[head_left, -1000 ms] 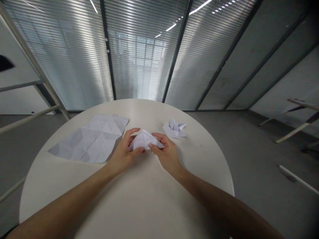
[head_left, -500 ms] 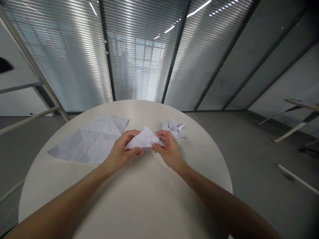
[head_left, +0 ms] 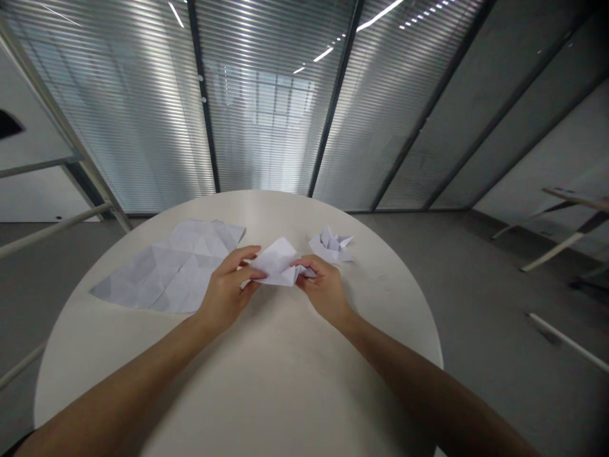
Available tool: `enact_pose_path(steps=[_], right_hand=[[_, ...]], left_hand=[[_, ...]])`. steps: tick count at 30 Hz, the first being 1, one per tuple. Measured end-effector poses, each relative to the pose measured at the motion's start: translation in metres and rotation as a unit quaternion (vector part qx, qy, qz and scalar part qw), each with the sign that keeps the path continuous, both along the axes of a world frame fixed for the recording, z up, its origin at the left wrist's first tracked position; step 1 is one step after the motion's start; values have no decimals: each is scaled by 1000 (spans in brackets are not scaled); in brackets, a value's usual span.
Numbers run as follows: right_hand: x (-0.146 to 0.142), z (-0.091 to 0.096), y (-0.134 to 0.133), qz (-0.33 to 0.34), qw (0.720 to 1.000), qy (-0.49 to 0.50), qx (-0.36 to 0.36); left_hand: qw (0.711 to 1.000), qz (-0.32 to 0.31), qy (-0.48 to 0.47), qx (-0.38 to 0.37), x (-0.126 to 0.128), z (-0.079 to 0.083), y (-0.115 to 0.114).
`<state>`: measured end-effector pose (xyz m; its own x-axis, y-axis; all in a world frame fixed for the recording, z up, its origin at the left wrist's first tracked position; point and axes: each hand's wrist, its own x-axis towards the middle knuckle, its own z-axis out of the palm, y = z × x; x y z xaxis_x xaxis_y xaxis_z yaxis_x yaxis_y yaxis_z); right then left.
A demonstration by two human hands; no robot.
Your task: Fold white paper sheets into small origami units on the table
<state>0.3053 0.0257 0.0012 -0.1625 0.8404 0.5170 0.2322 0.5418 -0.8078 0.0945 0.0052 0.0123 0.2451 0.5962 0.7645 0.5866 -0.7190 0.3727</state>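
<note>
Between my hands, above the middle of the white table, is a piece of folded white paper point(head_left: 278, 261). My left hand point(head_left: 229, 279) grips its left corner between thumb and fingers. At its right end, my right hand point(head_left: 324, 284) pinches a bent part of the paper, where a fold stands out near the fingertips. Left of my hands lies a creased, unfolded sheet of paper point(head_left: 162, 270), flat on the table. A folded paper figure point(head_left: 332, 244) with pointed tips rests just beyond my right hand.
The round white table point(head_left: 266, 381) carries all the paper. Behind it stands a glass wall with blinds point(head_left: 266, 114). A white-framed stand point(head_left: 61, 228) is close on the left. Another table point(head_left: 575, 200) is off to the right.
The folded paper has gone from a flat triangle shape to a more opened, bent shape. My right fingers have shifted onto its right side, and my left thumb now lies over its left corner.
</note>
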Motion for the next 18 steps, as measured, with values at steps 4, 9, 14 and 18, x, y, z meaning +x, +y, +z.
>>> enact_pose_path(steps=[4,9,14,18], right_hand=[[2,8,-3,-14,997,-37,67],[5,16,-6,-8,992,-56,115],[4,20,-8,-10,993,-26,110],[3,21,-8,-11,997,-25,76]], left_hand=[[996,24,29,75,-2,8,-3],[993,43,-4,110,1,14,-6],[995,26,-2,95,4,11,-8],[990,65,-5,127,3,11,-8]])
